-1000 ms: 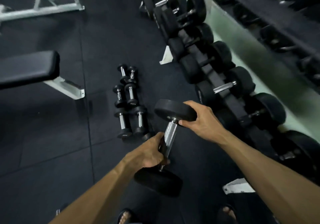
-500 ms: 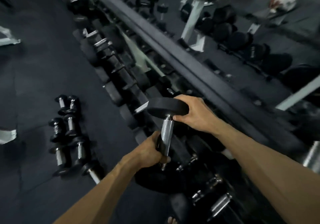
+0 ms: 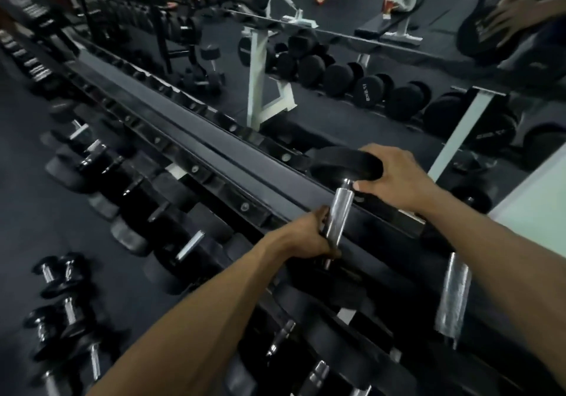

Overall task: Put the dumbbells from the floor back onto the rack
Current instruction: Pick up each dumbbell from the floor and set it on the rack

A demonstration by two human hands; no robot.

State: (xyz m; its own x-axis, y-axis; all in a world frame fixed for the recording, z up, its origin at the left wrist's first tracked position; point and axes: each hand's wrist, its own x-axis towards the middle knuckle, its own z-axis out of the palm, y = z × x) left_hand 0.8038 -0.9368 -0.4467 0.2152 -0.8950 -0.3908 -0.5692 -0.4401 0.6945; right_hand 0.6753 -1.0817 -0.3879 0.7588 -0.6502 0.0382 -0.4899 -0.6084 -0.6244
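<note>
The person holds one black dumbbell (image 3: 340, 209) with both hands, above the top rail of the long rack (image 3: 214, 163). The dumbbell stands nearly upright, a little tilted: its upper head is at the top and its chrome handle goes down toward the person. The lower head is hidden behind the left hand and the dark rack, so I cannot tell if it touches anything.

The left hand (image 3: 309, 236) is clenched around the lower part of the chrome handle — the grip is tight, with the fingers wrapped around the bar. The right hand (image 3: 395, 178) grasps the upper head from the right side, its fingers over the rim and the thumb just under the head, next to the handle.

Below the rail, the rack carries a row of large black dumbbells (image 3: 171, 236) with chrome handles, lying side by side; this part is blurred. On the floor (image 3: 27, 212) at the lower left lie several small dumbbells (image 3: 61, 313) in a close group, well apart from the hands. Behind the rack there is a mirror (image 3: 337, 68) that shows more dumbbells, a white frame and a barbell with red plates — all of it not sharp.
</note>
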